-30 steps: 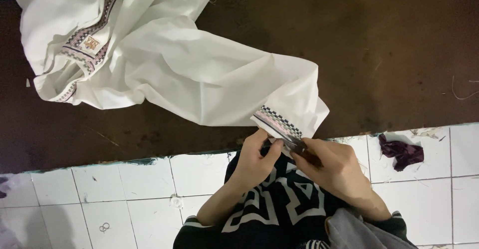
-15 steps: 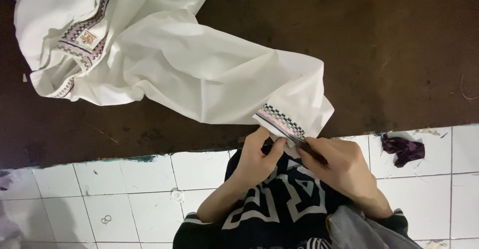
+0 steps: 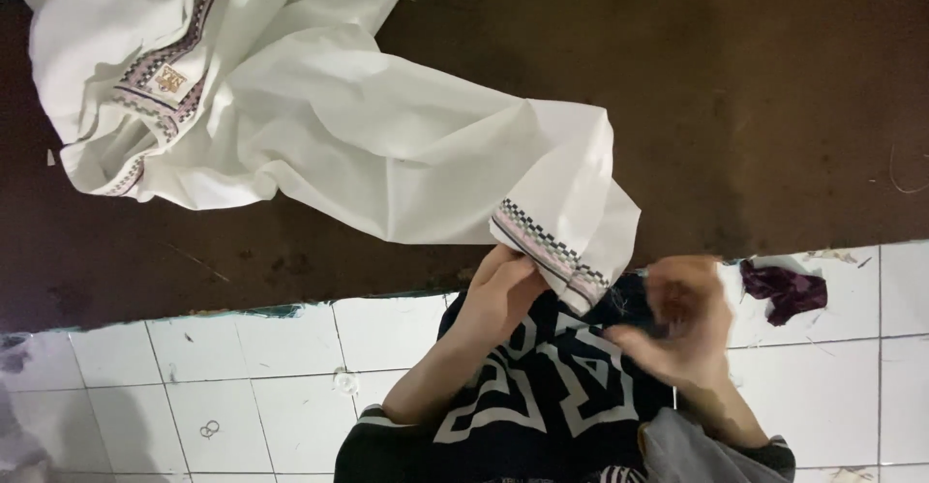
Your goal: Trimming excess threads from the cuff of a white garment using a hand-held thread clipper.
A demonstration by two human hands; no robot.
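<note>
Fingers of the left hand (image 3: 503, 294) pinch the white garment's patterned cuff (image 3: 547, 251); the blurred right hand (image 3: 682, 323) hovers beside it, grip unclear. Purple scrap (image 3: 786, 289) lies on tiles (image 3: 194, 377).

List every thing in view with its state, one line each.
White garment: crumpled, spread over the dark brown mat.
Patterned cuff: pinched at its edge, lifted off the floor.
Left hand: closed on the patterned cuff.
Right hand: blurred, off the cuff; contents unclear.
Purple cloth scrap: bunched, lying loose on the white tiled floor.
</note>
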